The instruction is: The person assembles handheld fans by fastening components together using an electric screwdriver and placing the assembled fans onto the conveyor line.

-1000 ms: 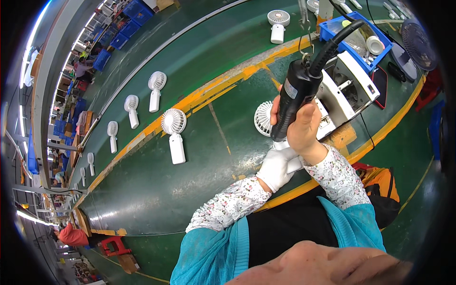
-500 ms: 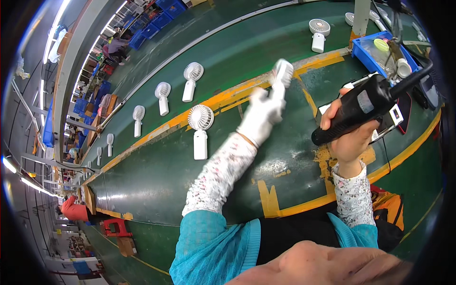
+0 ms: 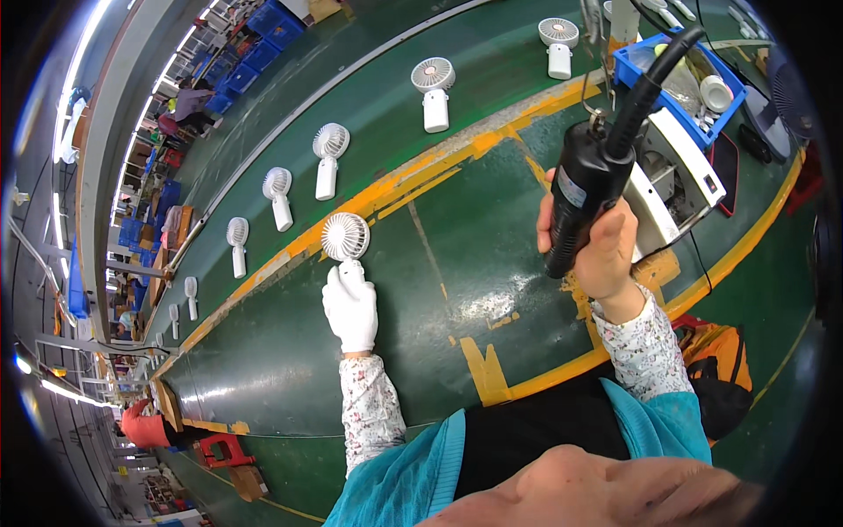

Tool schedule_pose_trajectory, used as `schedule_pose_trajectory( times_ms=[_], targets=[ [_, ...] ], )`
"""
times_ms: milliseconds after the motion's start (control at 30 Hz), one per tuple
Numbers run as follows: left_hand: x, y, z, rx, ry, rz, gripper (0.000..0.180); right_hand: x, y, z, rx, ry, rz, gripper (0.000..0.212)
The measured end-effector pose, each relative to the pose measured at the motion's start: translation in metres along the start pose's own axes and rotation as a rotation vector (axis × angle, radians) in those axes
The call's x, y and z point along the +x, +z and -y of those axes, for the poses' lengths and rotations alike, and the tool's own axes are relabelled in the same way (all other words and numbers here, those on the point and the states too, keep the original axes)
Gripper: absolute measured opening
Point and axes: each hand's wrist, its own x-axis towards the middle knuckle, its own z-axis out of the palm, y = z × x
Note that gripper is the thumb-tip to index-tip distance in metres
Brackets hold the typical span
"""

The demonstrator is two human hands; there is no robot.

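My left hand [image 3: 351, 312], in a white glove, closes over the handle of a white handheld fan [image 3: 345, 237] on the near green bench top; its round grille shows beyond my fingertips. The glove hides most of the handle. In my bare right hand [image 3: 606, 250] is a black electric screwdriver [image 3: 584, 180], tilted, its thick cable end pointing up and to the right. I cannot make out its tip. The closest fans on the green belt past my left hand are one white fan [image 3: 328, 158] and another [image 3: 277, 198].
More white fans, such as this one [image 3: 434, 92], lie along the conveyor belt [image 3: 386, 114]. At the right stand a blue bin [image 3: 702, 132] of small parts and a white device [image 3: 654, 211]. Metal fittings hang from a post [image 3: 623, 31]. Yellow tape edges the bench.
My left hand has let go of a blurred fan, which lies on the belt, and has moved left onto the fan on the bench. My right hand has tilted the screwdriver more upright.
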Motion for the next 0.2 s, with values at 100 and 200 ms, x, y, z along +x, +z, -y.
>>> schedule_pose_trajectory(
  times_ms=[100, 200],
  targets=[
    [0.007, 0.005, -0.013, -0.407, 0.104, 0.018, 0.057, 0.001, 0.000, 0.004, -0.009, 0.000, -0.001, 0.084],
    [0.011, -0.005, -0.043, -1.424, -0.206, 0.693, 0.059, 0.005, -0.015, 0.004, -0.214, -0.116, -0.087, 0.090]
  ],
)
